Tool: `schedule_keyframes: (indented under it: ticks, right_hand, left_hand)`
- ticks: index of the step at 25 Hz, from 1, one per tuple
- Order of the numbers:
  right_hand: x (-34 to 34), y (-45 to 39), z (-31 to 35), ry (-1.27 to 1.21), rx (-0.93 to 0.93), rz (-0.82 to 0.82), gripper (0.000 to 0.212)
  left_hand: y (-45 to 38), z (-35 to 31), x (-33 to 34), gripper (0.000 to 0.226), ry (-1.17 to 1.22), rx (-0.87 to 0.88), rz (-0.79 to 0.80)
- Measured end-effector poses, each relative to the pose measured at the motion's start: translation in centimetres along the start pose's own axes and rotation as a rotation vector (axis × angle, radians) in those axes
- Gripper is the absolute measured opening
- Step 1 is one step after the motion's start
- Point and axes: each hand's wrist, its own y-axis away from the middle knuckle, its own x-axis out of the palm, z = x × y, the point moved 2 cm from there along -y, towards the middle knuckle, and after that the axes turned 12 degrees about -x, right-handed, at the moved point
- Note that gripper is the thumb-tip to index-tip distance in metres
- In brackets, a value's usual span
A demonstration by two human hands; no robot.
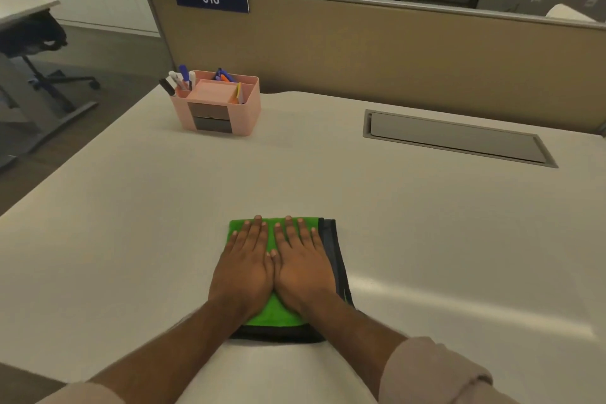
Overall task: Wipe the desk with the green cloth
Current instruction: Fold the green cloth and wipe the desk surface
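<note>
A folded green cloth (274, 313) with a dark grey edge lies flat on the white desk (426, 223), near the front edge. My left hand (244, 267) and my right hand (303, 267) press down on it side by side, palms flat, fingers stretched forward and thumbs touching. The hands cover most of the cloth; green shows at its far left corner and between my wrists, and the grey border shows along its right and near sides.
A pink desk organiser (218, 103) with pens stands at the back left. A grey cable hatch (455, 138) is set into the desk at the back right. A tan partition (377, 46) closes the far side. An office chair (39, 52) stands off to the left.
</note>
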Motion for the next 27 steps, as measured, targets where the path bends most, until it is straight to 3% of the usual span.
schedule_keyframes:
  ticks: [18, 27]
  right_hand:
    - [-5.6, 0.6, -17.7, 0.071, 0.313, -0.047, 0.056]
    - [-6.3, -0.5, -17.7, 0.042, 0.342, -0.093, 0.060]
  left_hand:
    - [-10.2, -17.1, 3.0, 0.061, 0.018, 0.288, 0.120]
    - [-13.9, -13.3, 1.9, 0.073, 0.106, 0.435, 0.153]
